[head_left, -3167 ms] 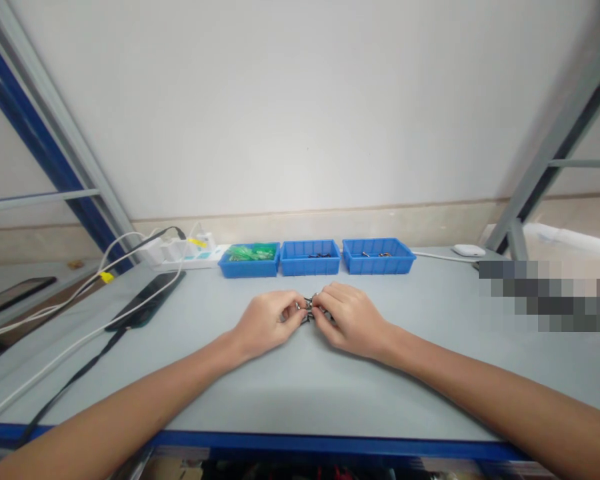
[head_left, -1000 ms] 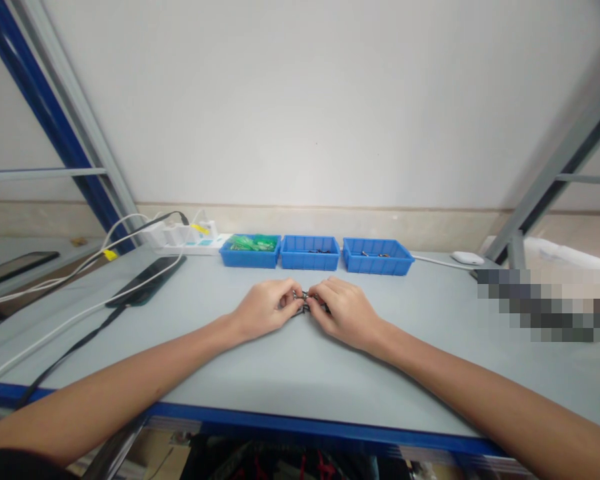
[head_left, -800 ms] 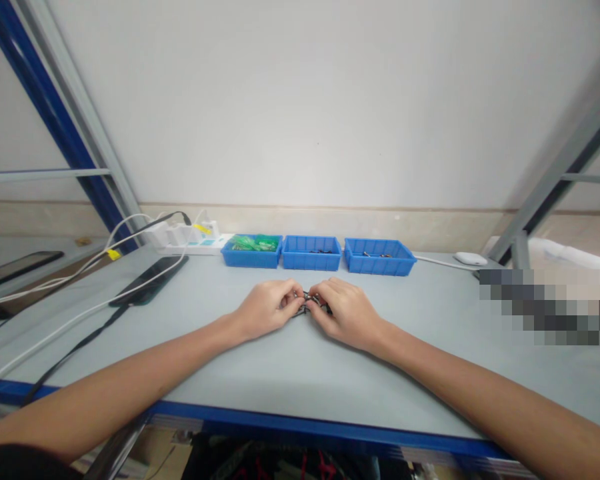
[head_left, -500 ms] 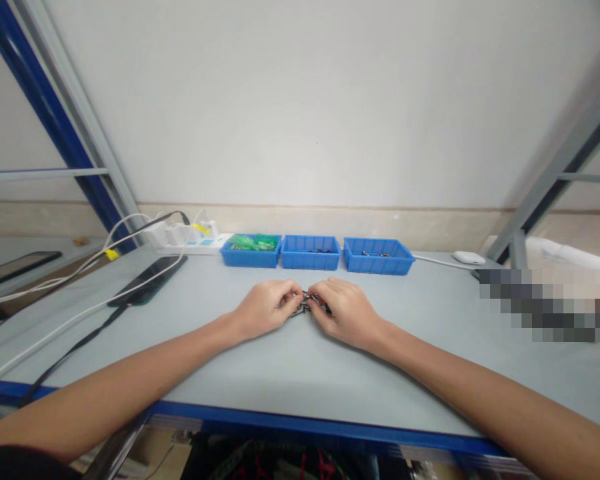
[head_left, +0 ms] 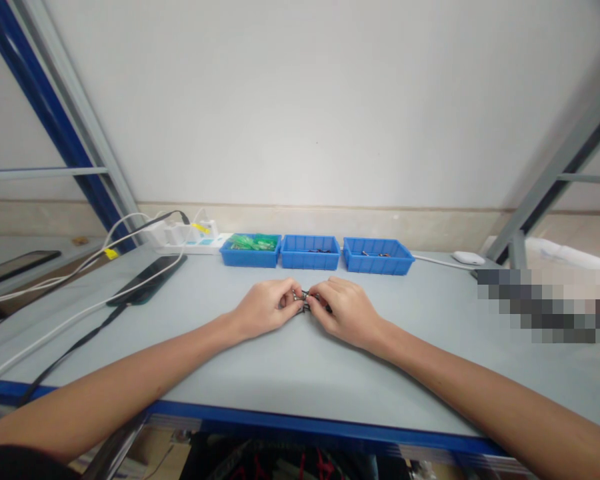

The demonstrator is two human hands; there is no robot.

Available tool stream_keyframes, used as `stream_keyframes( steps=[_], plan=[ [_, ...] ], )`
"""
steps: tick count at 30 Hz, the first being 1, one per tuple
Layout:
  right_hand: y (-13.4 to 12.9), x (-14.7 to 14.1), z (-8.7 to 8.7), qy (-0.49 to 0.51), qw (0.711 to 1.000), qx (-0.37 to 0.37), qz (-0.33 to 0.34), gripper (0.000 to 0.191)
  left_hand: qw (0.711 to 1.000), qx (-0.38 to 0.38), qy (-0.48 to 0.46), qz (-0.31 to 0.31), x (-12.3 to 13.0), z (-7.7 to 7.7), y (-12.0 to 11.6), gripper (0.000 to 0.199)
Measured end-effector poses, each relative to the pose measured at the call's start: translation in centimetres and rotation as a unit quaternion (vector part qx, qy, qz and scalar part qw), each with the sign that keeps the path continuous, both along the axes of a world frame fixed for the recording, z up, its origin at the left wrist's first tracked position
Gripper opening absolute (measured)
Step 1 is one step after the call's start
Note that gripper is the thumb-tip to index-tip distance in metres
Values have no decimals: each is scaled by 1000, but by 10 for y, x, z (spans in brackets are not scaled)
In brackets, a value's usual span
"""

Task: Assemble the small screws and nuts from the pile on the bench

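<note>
Over the middle of the grey table (head_left: 280,373), my left hand (head_left: 267,308) and my right hand (head_left: 347,312) meet, fingertips almost touching. Between them is a small dark piece with thin black and silvery parts (head_left: 305,300); its kind is too small to make out. The thumb and fingers of my left hand pinch its left side. My right hand is closed around its right side, and the curled fingers hide much of it.
Three blue bins stand along the wall: the left bin (head_left: 250,259) has green plastic bags, the middle bin (head_left: 310,260) and right bin (head_left: 379,265) hold small dark parts. A phone (head_left: 147,280), cables and a power strip (head_left: 195,241) lie left. A white case (head_left: 469,258) sits right.
My left thumb and fingers have shifted slightly on the small dark piece, with the thumb now stretched further along it. My right hand stays nearly in place.
</note>
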State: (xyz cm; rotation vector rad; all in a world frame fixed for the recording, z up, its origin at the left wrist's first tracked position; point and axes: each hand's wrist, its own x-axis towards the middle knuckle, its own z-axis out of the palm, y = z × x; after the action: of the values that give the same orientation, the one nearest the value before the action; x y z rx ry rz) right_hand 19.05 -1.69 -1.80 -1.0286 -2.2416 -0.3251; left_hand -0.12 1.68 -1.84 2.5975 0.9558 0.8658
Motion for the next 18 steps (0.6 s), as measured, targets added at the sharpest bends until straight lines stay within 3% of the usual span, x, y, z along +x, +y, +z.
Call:
stream_keyframes(
  steps=[18],
  plan=[
    [-1,1,-1,11,1000,-18,7,14,1000,3,14,7,0,1,-1,9]
  ],
)
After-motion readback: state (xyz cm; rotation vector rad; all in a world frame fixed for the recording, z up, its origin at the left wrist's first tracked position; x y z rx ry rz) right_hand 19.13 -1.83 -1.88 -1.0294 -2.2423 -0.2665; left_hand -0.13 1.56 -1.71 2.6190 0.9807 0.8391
